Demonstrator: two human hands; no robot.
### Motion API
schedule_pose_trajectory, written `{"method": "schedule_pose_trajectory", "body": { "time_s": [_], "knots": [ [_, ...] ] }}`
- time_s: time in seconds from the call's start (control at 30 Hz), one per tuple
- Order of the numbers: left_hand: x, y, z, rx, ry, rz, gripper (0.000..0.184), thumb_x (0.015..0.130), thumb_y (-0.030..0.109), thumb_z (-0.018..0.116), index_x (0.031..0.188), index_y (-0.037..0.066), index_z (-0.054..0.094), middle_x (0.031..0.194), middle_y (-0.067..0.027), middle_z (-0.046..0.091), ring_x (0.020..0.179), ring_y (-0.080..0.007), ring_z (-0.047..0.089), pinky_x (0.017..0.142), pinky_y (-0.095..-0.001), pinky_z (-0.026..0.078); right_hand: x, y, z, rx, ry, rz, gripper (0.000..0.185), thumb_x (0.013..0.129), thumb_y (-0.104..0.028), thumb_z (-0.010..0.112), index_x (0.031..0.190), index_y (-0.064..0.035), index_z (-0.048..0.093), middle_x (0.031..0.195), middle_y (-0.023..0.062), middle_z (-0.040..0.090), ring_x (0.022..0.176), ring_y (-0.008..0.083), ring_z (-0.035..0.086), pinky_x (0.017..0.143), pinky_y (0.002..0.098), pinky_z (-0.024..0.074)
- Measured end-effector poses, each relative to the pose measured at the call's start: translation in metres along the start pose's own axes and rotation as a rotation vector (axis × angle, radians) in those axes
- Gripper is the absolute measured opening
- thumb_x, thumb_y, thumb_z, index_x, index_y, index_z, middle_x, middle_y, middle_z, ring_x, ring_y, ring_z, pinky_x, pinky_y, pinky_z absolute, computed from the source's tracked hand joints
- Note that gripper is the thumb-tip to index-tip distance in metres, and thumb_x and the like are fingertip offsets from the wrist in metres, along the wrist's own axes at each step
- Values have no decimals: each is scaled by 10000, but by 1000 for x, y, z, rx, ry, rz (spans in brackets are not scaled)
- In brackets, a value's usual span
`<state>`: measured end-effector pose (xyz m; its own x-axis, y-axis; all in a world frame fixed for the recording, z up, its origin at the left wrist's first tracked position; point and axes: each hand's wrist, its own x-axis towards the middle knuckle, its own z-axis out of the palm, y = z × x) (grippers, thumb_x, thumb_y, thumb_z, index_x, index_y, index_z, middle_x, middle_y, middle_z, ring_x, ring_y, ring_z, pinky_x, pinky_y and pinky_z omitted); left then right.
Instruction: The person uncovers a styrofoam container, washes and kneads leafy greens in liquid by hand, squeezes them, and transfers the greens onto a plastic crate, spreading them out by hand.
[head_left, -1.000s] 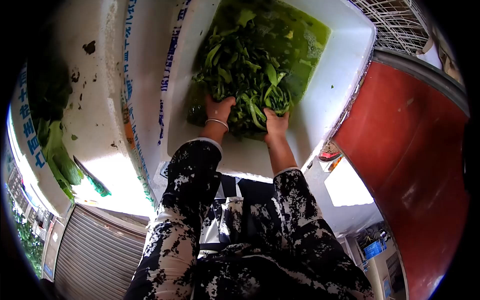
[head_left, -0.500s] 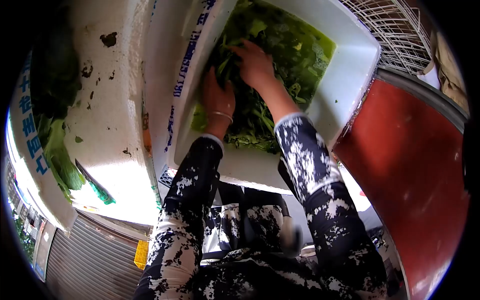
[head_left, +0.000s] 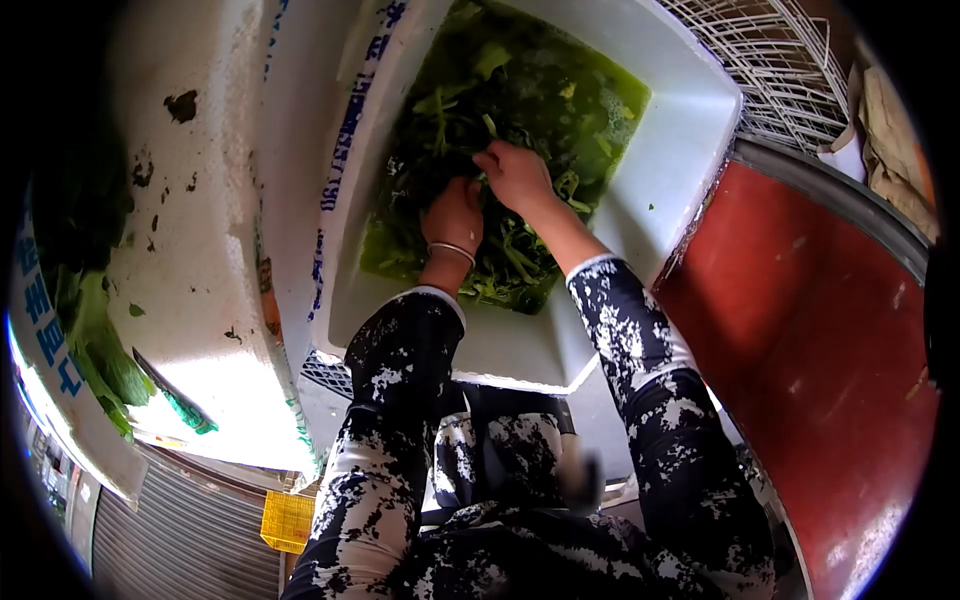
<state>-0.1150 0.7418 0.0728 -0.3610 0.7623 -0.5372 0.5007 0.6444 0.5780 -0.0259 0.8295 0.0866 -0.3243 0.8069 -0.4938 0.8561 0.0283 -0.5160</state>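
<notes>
"While the left hand and right hand work close together, why are the leafy greens in that foam box?"

"I think its tall sides keep the green water in; the leaves can sit wet."

"How's the grip?"

"The right fingers bend in, close to the thumb; the left ones hide in the greens; I can't tell how wide either opens, or what's held."

A white foam surface carries leafy greens along its left side. A green-handled knife lies just beside them, and dark specks dot the foam.
</notes>
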Motion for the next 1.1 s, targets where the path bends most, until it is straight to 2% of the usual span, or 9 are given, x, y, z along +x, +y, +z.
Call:
{"method": "schedule_pose_trajectory", "body": {
  "time_s": [0.2, 0.27, 0.4, 0.47, 0.63, 0.8, 0.93, 1.0, 1.1],
  "knots": [
    [15, -9, 2, -45, -12, -26, 293, 894, 346, 490, 1041, 111, 586, 928, -184, 617, 873, -378, 579, 732, -469, 451, 52, -22, -31, -162, -50, 216, 530, 814, -593, 510, 1095, -151, 595, 1074, 131, 620, 1032, 335, 570, 809, 424, 482],
    [14, -22, -3, -122, -31, -56, 317, 878, 359, 523, 1054, 104, 589, 1018, -204, 599, 945, -381, 561, 768, -464, 444, 97, 11, -7, -243, 412, 29, 678, 767, -685, 488, 1216, -179, 534, 1283, 185, 469, 1198, 388, 420, 933, 444, 405],
    [-20, -43, -17, -38, 225, 154, 673, 738, 438, 675, 1275, 110, 435, 1351, -267, 282, 1221, -453, 305, 955, -496, 333, 140, 28, -3, -242, 511, -314, 813, 705, -757, 478, 1332, -242, 433, 1471, 135, 202, 1337, 411, 171, 1037, 515, 273],
    [-28, -49, -20, -79, 202, 70, 844, 685, 462, 718, 1357, 111, 346, 1418, -277, 156, 1282, -482, 200, 1012, -511, 280, 119, -2, -4, -451, -82, -162, 873, 666, -795, 466, 1367, -282, 378, 1489, 106, 164, 1360, 387, 117, 1058, 562, 190],
    [-6, -81, 19, -42, 16, -69, 1087, 630, 501, 738, 1433, 93, 128, 1453, -284, 41, 1323, -497, 59, 1075, -553, 110, 26, -18, 5, -305, -358, -153, 737, 704, -695, 539, 1315, -292, 456, 1451, 90, 268, 1293, 383, 302, 1019, 574, 254],
    [-3, -122, 46, -851, -313, 155, 938, 759, 475, 635, 1433, 101, 102, 1468, -208, 111, 1349, -385, 137, 1102, -502, 28, -95, -9, 12, -202, -175, -200, 563, 773, -510, 593, 1279, -286, 491, 1330, 104, 374, 1240, 403, 333, 970, 564, 309],
    [4, -127, 51, -917, -118, -115, 558, 939, 285, 410, 1423, 130, 179, 1422, -101, 292, 1278, -210, 330, 1120, -404, 47, -114, -12, 57, -232, 144, -229, 486, 851, -496, 489, 1295, -300, 459, 1318, 110, 359, 1250, 434, 259, 993, 567, 214],
    [-1, -115, 44, 89, -338, -19, 577, 928, 336, 427, 1407, 94, 215, 1397, -139, 311, 1317, -334, 207, 1100, -499, 77, -87, -13, 65, -229, 182, -227, 456, 875, -465, 468, 1299, -299, 452, 1314, 106, 367, 1240, 431, 275, 989, 559, 215],
    [-2, -84, 32, 658, -481, -113, 665, 896, 406, 471, 1380, 12, 240, 1342, -207, 331, 1316, -496, 25, 1066, -606, 80, -33, -19, 61, -295, 102, -73, 409, 912, -397, 433, 1306, -286, 436, 1292, 103, 404, 1192, 413, 358, 948, 542, 281]
  ]
}}
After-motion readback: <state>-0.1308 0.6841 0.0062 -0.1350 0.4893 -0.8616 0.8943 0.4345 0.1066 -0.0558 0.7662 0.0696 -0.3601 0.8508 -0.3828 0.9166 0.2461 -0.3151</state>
